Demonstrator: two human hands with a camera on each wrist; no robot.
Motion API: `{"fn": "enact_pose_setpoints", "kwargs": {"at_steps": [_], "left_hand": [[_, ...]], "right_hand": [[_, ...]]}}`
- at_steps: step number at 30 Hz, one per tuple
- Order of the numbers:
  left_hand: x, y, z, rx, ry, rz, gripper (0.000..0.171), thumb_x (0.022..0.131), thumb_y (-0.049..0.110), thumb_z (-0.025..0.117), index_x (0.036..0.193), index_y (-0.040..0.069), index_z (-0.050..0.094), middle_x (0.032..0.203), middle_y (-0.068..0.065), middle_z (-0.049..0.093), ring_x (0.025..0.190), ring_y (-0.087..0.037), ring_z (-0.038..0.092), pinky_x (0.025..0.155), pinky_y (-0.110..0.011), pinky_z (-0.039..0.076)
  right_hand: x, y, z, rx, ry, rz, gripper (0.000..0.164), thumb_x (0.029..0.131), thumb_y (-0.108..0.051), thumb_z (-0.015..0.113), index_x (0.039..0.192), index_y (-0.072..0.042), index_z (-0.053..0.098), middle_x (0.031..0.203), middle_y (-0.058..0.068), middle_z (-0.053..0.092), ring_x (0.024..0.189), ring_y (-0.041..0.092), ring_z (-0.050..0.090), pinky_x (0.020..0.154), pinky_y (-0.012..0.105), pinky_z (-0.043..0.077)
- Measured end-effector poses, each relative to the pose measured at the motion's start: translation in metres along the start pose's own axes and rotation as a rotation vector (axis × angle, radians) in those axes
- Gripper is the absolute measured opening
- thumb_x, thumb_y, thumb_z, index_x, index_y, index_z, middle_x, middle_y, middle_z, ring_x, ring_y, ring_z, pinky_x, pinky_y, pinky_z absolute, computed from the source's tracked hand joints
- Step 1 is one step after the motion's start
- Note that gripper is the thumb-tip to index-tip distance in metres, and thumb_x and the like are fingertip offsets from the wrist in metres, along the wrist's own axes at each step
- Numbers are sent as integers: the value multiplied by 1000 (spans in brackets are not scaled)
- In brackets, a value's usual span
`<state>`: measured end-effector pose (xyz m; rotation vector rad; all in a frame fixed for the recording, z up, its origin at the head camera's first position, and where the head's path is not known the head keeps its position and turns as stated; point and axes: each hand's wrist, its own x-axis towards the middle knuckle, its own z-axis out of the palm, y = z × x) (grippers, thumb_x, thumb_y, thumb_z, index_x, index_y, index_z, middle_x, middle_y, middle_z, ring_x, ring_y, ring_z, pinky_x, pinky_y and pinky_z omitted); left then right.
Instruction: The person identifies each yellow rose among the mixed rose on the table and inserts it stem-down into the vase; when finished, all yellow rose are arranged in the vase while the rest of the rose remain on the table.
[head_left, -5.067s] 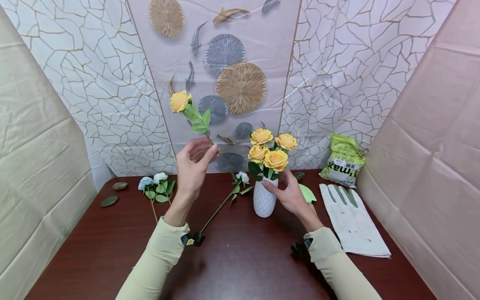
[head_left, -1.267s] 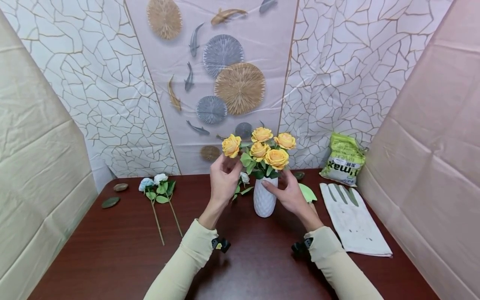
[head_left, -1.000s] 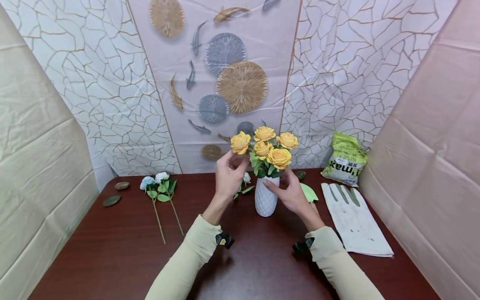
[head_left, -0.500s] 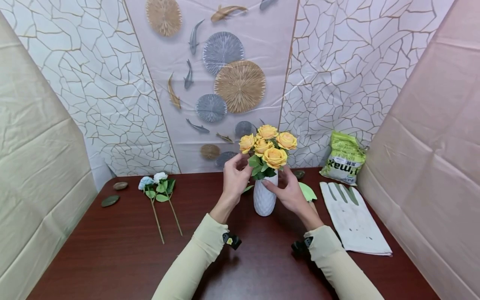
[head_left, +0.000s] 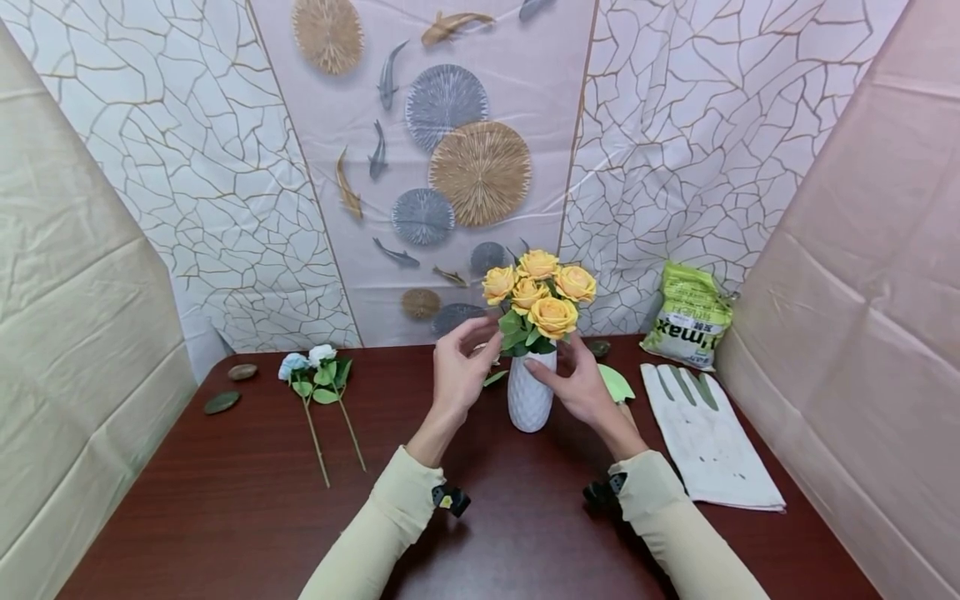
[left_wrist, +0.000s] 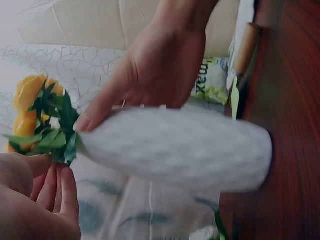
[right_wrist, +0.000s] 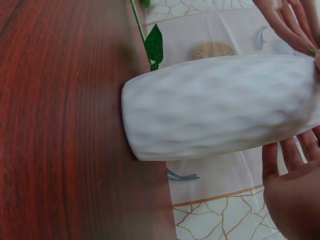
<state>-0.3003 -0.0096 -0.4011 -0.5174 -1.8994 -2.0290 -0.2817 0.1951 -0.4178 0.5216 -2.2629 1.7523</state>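
A white textured vase (head_left: 529, 402) stands upright on the table, filled with several yellow roses (head_left: 553, 317) above dark green leaves (head_left: 517, 333). My right hand (head_left: 583, 390) grips the vase near its rim from the right, thumb across the front. On the other side, my left hand (head_left: 461, 368) is beside the bouquet, its fingers loosely bent and just left of the leaves. In the left wrist view, the left fingertips (left_wrist: 67, 175) come right up to the foliage under the blooms. Behind that hand a white flower lies mostly hidden, one leaf (head_left: 495, 377) showing.
Blue (head_left: 292, 365) and white roses (head_left: 322, 354) with long stems lie on the left, near two dark stones (head_left: 222, 402). To the right are a light green trowel (head_left: 617, 383), white gloves (head_left: 708, 442) and a green bag (head_left: 688, 317). Fabric walls enclose the table.
The yellow rose that my left hand held up at the left now stands in the vase among the others. That hand has since drawn slightly left, off it. My right hand stays at the vase.
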Motion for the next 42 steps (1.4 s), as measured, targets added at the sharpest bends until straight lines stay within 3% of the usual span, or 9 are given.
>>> {"fn": "enact_pose_setpoints", "kwargs": {"at_steps": [4,10,15,19,23,30,34,36,42], "left_hand": [[-3,-7,-26,19,60,19,25,90,18,78,111,5,74,108,-13,76,101,-23,73,90,-29,59],[-10,-27,-95,149,161,-90,27,90,17,77,113,3,73,111,-16,75,103,-28,72,88,-23,57],[-16,-42,-157,249,253,-161,30,89,28,78,113,10,75,111,-11,76,101,-15,73,83,-15,55],[-17,-47,-189,298,320,-207,33,90,32,78,114,11,75,109,-8,76,94,-6,72,78,-12,55],[-16,-52,-201,297,330,-253,34,90,31,77,115,8,74,110,-10,76,91,-4,72,77,-12,55],[-19,-58,-199,381,264,-276,31,91,36,75,115,17,75,112,-8,76,103,-13,71,79,-12,53],[-19,-56,-196,502,218,-212,29,92,41,73,113,22,75,108,-3,77,101,-14,71,79,-16,53],[-18,-53,-196,576,188,-155,28,93,41,72,114,22,75,107,-2,77,101,-15,72,82,-24,57],[-9,-44,-205,848,59,55,37,96,37,68,129,20,68,122,-8,72,112,-29,67,92,-53,54]], "right_hand": [[1,-1,2,-10,1,6,78,91,-23,75,155,-32,31,149,8,52,129,26,57,98,32,53],[1,-1,3,-7,-3,19,78,91,-22,76,155,-33,32,146,9,55,126,25,59,96,33,54],[1,0,1,-13,-3,9,76,91,-23,76,153,-33,35,143,7,58,123,21,61,94,33,56],[0,0,-1,-14,5,0,75,91,-23,76,153,-33,35,142,7,58,121,19,61,92,30,56],[0,2,-1,-1,6,2,77,91,-22,76,154,-33,33,145,8,56,123,20,61,92,29,56],[8,33,-4,-33,-5,-13,78,92,-29,74,156,-37,29,147,0,54,128,22,58,96,35,55],[2,37,-14,-99,-23,-8,72,101,-28,62,161,-20,22,155,13,45,139,30,49,107,43,49],[1,39,-23,-164,-15,-11,61,105,-31,53,158,-13,29,151,16,50,137,29,51,107,45,48],[11,37,-63,-480,17,-10,53,105,-49,47,149,-22,46,138,8,61,123,27,60,100,50,50]]}}
